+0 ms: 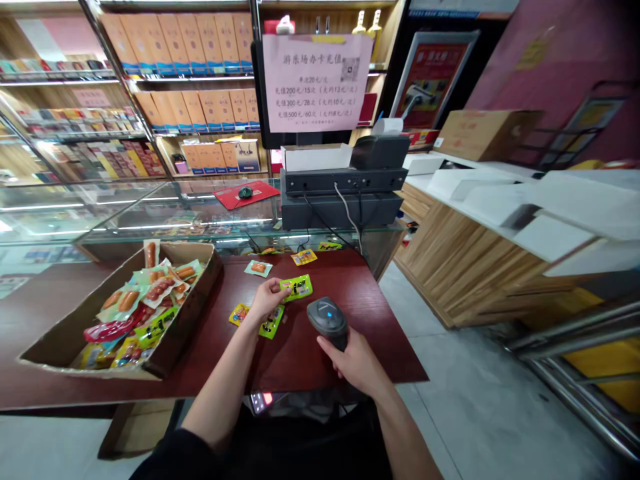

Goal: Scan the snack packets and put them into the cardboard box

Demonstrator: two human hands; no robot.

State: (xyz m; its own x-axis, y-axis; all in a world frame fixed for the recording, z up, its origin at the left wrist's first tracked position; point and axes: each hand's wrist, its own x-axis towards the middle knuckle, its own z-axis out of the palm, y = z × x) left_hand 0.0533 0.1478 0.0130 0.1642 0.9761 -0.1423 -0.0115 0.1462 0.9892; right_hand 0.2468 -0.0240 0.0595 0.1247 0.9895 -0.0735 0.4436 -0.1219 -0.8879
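Observation:
My left hand (269, 297) pinches the edge of a green snack packet (299, 287) just over the dark red counter (370, 340). Below that hand lie another green packet (272, 322) and a yellow packet (239, 313), partly covered by my wrist. My right hand (357, 360) is wrapped round the handle of a dark barcode scanner (327, 318), whose head shows a small blue light and points toward the held packet. Farther back on the counter are a small sausage packet (259, 268) and a yellow packet (305, 257).
An open cardboard box (173, 350) of packaged sausages and snacks stands at the left. Behind the counter are a glass case (200, 210), a black register unit (345, 208) with cables, and a pink sign (315, 87). The counter's right edge drops to grey floor.

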